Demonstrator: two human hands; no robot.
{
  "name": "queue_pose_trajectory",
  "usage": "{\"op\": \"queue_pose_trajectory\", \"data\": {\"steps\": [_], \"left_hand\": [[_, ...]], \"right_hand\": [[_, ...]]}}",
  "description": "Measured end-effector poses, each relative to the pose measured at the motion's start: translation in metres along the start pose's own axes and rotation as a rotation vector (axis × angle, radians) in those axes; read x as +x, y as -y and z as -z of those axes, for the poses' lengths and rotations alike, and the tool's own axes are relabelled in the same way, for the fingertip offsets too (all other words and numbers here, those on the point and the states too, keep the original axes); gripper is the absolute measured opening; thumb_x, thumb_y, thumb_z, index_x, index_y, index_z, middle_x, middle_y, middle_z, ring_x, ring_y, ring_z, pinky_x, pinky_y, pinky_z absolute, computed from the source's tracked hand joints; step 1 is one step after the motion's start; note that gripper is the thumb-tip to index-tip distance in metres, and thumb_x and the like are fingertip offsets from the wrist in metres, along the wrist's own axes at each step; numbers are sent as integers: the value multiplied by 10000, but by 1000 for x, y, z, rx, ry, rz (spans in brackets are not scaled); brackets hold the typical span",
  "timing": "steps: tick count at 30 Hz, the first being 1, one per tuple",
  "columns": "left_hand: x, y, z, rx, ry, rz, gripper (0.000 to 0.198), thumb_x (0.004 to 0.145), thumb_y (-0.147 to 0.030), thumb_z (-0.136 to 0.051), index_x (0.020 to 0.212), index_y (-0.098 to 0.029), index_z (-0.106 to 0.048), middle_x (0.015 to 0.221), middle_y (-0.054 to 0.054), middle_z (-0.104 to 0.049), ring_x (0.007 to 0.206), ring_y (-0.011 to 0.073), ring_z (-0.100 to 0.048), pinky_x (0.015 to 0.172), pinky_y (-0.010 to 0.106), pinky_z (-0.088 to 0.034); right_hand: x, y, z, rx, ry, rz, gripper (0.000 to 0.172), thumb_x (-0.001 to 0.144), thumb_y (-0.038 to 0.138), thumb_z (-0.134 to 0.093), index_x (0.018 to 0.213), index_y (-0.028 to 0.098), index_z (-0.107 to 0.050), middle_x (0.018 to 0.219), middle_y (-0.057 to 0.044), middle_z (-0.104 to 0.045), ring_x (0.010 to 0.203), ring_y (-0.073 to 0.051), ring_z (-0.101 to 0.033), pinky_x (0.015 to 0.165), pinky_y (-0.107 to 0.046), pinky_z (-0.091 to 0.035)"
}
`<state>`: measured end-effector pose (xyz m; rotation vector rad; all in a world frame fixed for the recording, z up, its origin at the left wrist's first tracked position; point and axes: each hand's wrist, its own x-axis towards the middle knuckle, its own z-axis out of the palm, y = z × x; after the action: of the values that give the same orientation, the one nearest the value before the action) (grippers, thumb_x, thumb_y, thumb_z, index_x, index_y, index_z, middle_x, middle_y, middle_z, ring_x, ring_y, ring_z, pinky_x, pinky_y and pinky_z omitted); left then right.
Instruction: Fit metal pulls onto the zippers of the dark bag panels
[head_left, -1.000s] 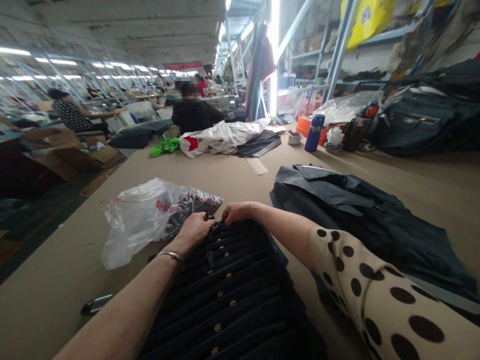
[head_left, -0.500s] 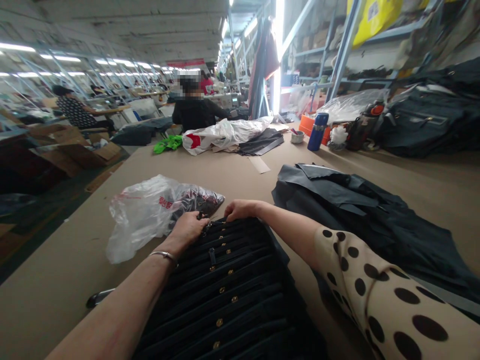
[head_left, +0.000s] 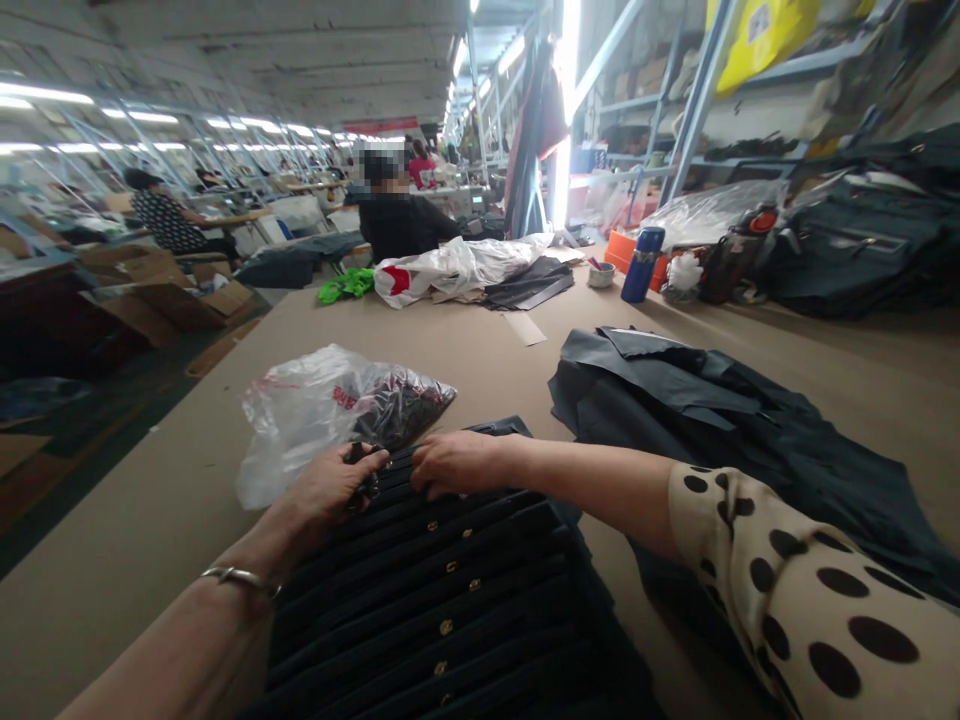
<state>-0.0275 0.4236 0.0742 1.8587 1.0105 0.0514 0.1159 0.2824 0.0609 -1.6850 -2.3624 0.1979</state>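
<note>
A stack of overlapping dark fabric pieces [head_left: 517, 570] lies on the table in front of me, with small gold-coloured metal fittings in lines down its middle. My left hand [head_left: 337, 485], wearing a bracelet, is closed around several small dark, shiny pieces [head_left: 363, 468] at the stack's left edge. Their exact kind is too small to tell. My right hand [head_left: 457, 462] rests over the far part of the stack, its fingers bent down and pressed together. What its fingertips hold is hidden. Just beyond my left hand sits a clear plastic bag [head_left: 300, 400] with dark items inside.
On the brown table [head_left: 195, 500], a dark fabric pile [head_left: 720, 420] lies to the right. Farther back are a blue flask [head_left: 643, 265], a small cup [head_left: 601, 275], a white plastic bag [head_left: 465, 268] and a green bag [head_left: 345, 286]. A person in black [head_left: 405, 225] sits beyond.
Both hands have come nearer me; the left has shifted left, off the fittings, and the right now reaches across the stack. The camera view has turned slightly left.
</note>
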Motion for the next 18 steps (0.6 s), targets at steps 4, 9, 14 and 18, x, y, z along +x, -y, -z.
{"op": "queue_pose_trajectory", "data": {"steps": [4, 9, 14, 18], "left_hand": [[-7, -10, -7, -64, 28, -11, 455, 566, -537, -671, 853, -236, -486, 470, -94, -461, 371, 90, -432, 361, 193, -303], [-5, -26, -23, -52, 46, -46, 433, 561, -503, -695, 851, -230, -524, 457, -89, -473, 366, 93, -422, 356, 204, -301], [1, -31, -35, -11, 87, -100, 388, 566, -489, -684, 800, -210, -548, 506, -70, -526, 406, 99, -459, 396, 225, -360], [15, -28, -41, 62, 103, -143, 351, 588, -482, -650, 779, -199, -572, 537, -52, -567, 453, 115, -493, 436, 237, -385]], "right_hand": [[1, -11, 26, 239, -34, -303, 215, 862, 271, -499, 937, 155, -663, 734, -8, -601, 687, -117, -508, 650, -214, -368], [3, -21, 33, 326, 89, -308, 222, 861, 203, -462, 891, 122, -666, 682, 8, -576, 626, -90, -471, 607, -195, -347], [3, -28, 24, 342, 119, -365, 155, 787, 176, -537, 820, 136, -683, 677, 17, -595, 639, -89, -490, 583, -182, -345], [-5, -34, 19, 337, 61, -463, 213, 782, 197, -503, 884, 134, -679, 679, 9, -605, 611, -86, -507, 538, -171, -347]]}}
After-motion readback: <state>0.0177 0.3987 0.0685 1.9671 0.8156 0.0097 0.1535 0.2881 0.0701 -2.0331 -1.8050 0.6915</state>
